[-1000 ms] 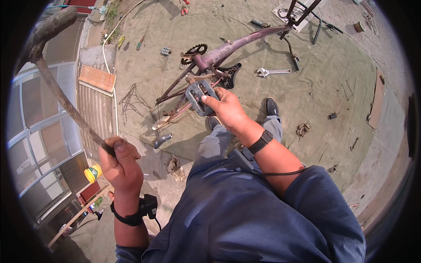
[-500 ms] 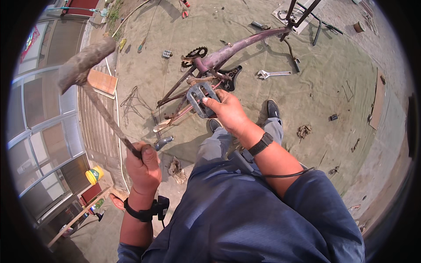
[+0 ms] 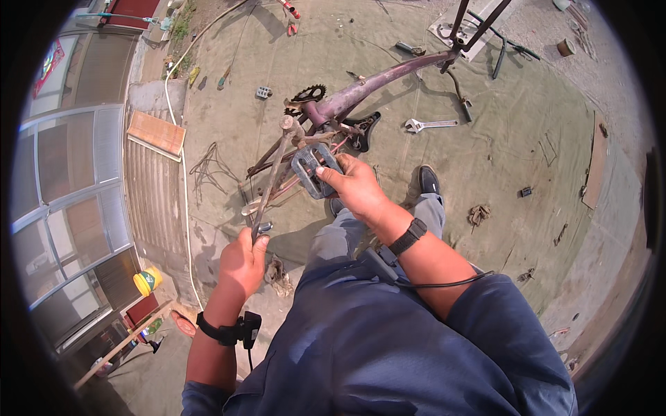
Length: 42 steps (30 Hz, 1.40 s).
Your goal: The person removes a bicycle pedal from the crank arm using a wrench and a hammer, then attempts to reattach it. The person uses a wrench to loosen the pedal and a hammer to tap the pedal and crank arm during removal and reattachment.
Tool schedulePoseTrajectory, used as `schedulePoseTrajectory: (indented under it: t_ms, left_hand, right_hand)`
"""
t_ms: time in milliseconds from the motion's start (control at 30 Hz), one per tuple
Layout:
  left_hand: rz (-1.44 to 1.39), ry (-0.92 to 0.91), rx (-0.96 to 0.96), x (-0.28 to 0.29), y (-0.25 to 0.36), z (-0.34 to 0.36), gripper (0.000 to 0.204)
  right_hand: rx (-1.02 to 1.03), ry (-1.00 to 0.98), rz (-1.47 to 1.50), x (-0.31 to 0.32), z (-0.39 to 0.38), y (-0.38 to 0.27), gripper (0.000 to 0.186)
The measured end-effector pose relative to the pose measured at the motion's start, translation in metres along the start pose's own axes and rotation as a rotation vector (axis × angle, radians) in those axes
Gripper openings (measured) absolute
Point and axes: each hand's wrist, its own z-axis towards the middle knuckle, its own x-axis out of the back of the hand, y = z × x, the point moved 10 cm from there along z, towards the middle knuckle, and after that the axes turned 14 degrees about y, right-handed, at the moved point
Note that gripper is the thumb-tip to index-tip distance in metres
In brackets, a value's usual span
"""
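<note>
My left hand [image 3: 241, 262] is closed around the lower handle of a hammer [image 3: 272, 182], which rises toward the bicycle parts ahead. Its rusty head is down by the crank, just beyond the pedal; whether it touches the crank I cannot tell. In my right hand [image 3: 357, 186] is a black bicycle pedal [image 3: 312, 161], thumb on top and fingers mostly hidden behind it. Past the pedal lies a worn purple bicycle frame [image 3: 374, 81] on its side, with a dark toothed chainring [image 3: 314, 92] and a black saddle-shaped piece [image 3: 363, 137] beside it.
An adjustable wrench [image 3: 431, 125] lies on the green ground sheet [image 3: 485, 166] to the right. Another pedal [image 3: 263, 92] sits beyond the frame. Crumpled rags [image 3: 479, 214] lie nearby. At left are a wooden board [image 3: 157, 132], a yellow bucket [image 3: 148, 280] and windowed panels [image 3: 66, 159].
The hammer has swung from raised at the upper left down and right, its head now beside the crank. My left hand moved slightly right; my right hand keeps holding the pedal.
</note>
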Motion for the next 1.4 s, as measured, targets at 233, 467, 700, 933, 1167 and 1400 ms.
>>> schedulePoseTrajectory:
  t_ms: [233,467,700,933,1167,1400]
  left_hand:
    - [-1.054,0.634,-0.039,0.082,-0.006,-0.009,0.018]
    - [-0.248,0.265,0.164,0.033,-0.006,0.010,0.021]
    - [-0.026,0.251,-0.333,0.028,0.046,-0.001,0.022]
    - [-0.552,0.430,-0.041,0.071,0.015,0.003,0.018]
    - [0.041,0.044,-0.004,0.000,-0.010,0.010,0.022]
    - [-0.730,0.177,0.309,-0.003,-0.050,-0.013,0.023]
  right_hand:
    - [-0.025,-0.019,-0.028,0.006,-0.005,0.004,0.028]
    - [-0.065,-0.003,-0.059,0.002,-0.009,0.010,0.026]
    - [-0.018,-0.010,-0.054,0.001,-0.010,0.003,0.029]
    - [-0.013,0.013,-0.028,0.004,-0.010,0.002,0.025]
    - [-0.014,0.013,-0.066,0.009,0.002,-0.008,0.024]
    - [-0.131,-0.029,0.016,0.018,-0.004,-0.007,0.030]
